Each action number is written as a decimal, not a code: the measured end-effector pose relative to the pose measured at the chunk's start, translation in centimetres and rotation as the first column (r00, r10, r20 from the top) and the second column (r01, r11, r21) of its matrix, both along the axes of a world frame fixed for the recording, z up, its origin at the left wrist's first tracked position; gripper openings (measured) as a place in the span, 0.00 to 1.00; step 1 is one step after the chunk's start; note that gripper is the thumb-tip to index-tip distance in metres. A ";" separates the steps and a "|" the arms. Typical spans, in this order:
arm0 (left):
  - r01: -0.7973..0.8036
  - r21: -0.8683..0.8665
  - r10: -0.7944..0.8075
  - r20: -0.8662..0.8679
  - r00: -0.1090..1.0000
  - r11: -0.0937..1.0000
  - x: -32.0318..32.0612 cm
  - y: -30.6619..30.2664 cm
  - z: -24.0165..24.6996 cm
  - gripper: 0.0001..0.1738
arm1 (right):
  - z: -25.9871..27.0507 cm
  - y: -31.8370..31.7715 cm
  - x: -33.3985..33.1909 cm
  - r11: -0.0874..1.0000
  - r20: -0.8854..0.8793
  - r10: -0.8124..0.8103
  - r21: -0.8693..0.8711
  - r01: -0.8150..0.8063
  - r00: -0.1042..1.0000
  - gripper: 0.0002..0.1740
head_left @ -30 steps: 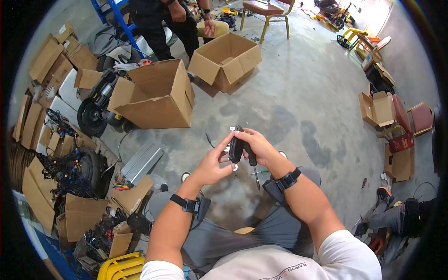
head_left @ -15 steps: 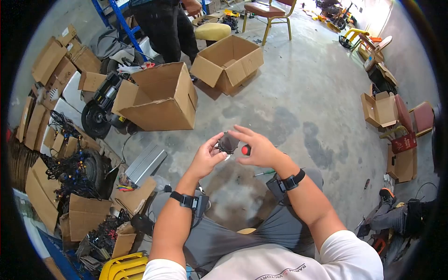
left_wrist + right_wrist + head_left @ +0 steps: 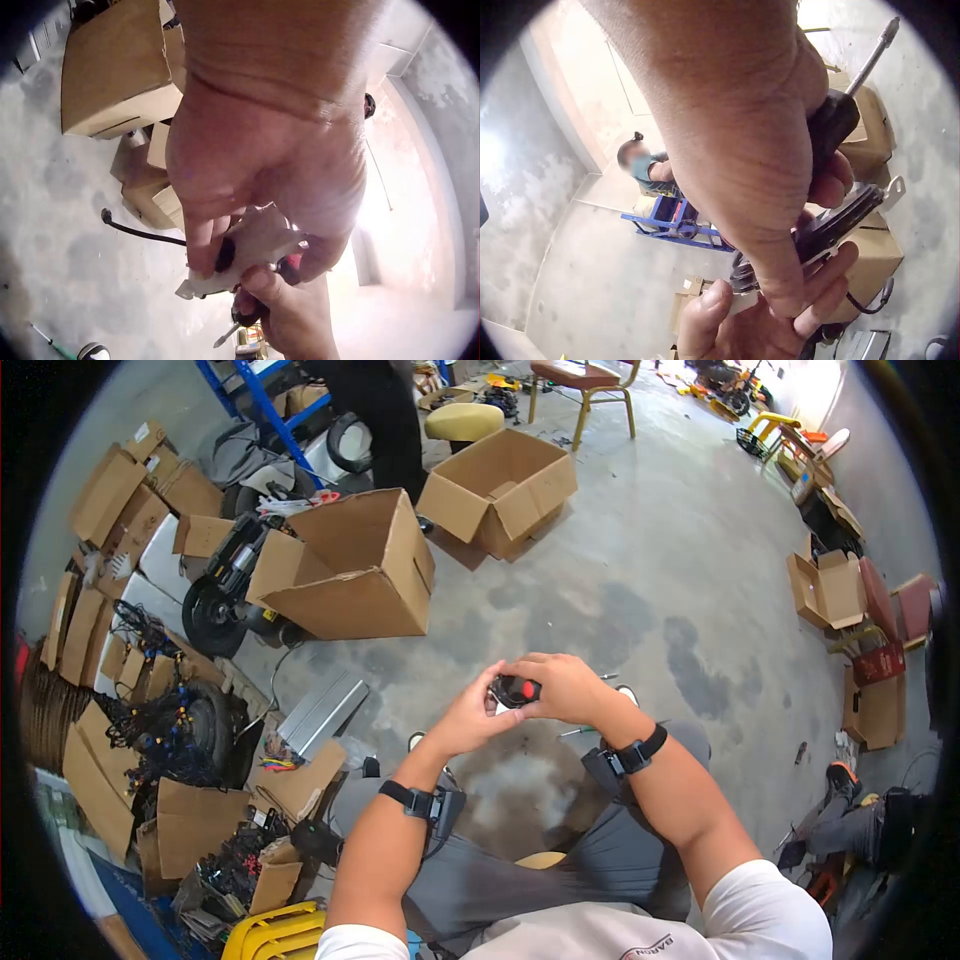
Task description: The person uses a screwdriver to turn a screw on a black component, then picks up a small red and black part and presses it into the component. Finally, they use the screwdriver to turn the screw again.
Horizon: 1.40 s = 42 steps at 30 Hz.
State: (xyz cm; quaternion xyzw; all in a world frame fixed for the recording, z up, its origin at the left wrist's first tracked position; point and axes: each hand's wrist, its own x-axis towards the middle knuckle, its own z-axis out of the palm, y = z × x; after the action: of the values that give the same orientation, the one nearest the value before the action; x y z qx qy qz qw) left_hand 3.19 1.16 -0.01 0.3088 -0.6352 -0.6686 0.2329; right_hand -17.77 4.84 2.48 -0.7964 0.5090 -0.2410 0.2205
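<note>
Low in front of the knees, my left hand (image 3: 470,718) grips a dark part with a pale metal bracket (image 3: 259,240), fingers on one side and thumb on the other. A black-handled screwdriver (image 3: 832,127) is held in my right hand (image 3: 570,688), its shaft pointing away from the part and its red handle end (image 3: 528,688) showing in the head view. Fingers of my right hand also touch the dark part (image 3: 840,221). A short black cable (image 3: 146,235) with a plug hangs from the part. Both hands hide much of it.
Two open cardboard boxes (image 3: 345,600) stand ahead on the concrete floor, a person in black (image 3: 385,420) behind them. A green-handled screwdriver (image 3: 578,731) lies near the right knee. Cables (image 3: 150,710), a tire and a silver case (image 3: 322,712) are at left.
My right hand has come back to the part after being held apart from it, its fingers closing over it. The part has turned in my left hand. The person behind has shifted slightly right.
</note>
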 end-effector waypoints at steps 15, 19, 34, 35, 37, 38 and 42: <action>0.071 0.098 -0.075 0.033 0.997 0.993 0.5 0.0 1.0 0.47 | 0.6 -0.1 -0.1 0.997 0.062 0.034 -0.065 -0.030 0.998 0.35; 0.079 0.109 -0.071 -0.073 0.995 0.991 0.4 0.4 0.0 0.46 | 1.8 0.1 -0.1 0.999 0.046 0.038 0.026 -0.039 0.998 0.32; 0.152 0.197 -0.104 -0.233 0.967 0.969 0.3 1.7 1.7 0.47 | 2.6 1.0 -0.8 0.996 0.187 0.090 -0.005 -0.091 0.978 0.32; 0.149 0.205 -0.098 -0.237 0.967 0.967 0.4 1.8 1.8 0.48 | 2.7 1.0 -0.8 0.995 0.189 0.096 -0.009 -0.096 0.977 0.32; 0.144 0.215 -0.090 -0.243 0.966 0.966 0.5 2.0 1.9 0.48 | 2.9 1.2 -0.7 0.995 0.190 0.103 -0.012 -0.103 0.976 0.33; 0.127 0.162 -0.092 -0.212 0.973 0.979 0.4 2.2 2.0 0.48 | 3.2 1.4 -0.7 0.995 0.187 0.099 -0.017 -0.097 0.977 0.33; 0.067 0.030 -0.063 -0.106 0.992 0.997 0.3 2.8 3.5 0.51 | 3.0 1.4 -0.7 0.994 0.160 0.089 -0.083 -0.076 0.983 0.33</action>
State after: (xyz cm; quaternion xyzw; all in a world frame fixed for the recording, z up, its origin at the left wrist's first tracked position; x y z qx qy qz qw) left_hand 3.52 3.94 3.49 0.2563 -0.6205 -0.7017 0.2386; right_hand -18.47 6.25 5.49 -0.8022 0.4463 -0.3153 0.2406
